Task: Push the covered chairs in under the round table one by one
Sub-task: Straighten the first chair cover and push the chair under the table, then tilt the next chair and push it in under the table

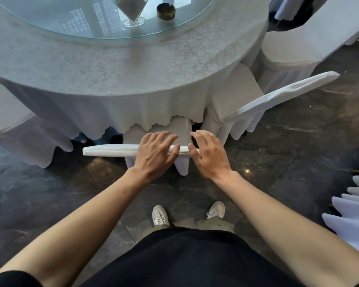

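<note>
The left hand (155,151) is laid on the top edge of the back of a white cloth-covered chair (108,150), with its fingers straight and spread. The right hand (210,155) is laid just beside it at the right end of the same edge, fingers loose and open. Nothing is gripped. The chair's seat is tucked under the near edge of the round desk covered in white cloth (112,75). A second white covered chair (288,94) is seen slanted at the desk's right edge. A small dark round bowl (166,10) is set on the desk's big round glass plate (71,21).
</note>
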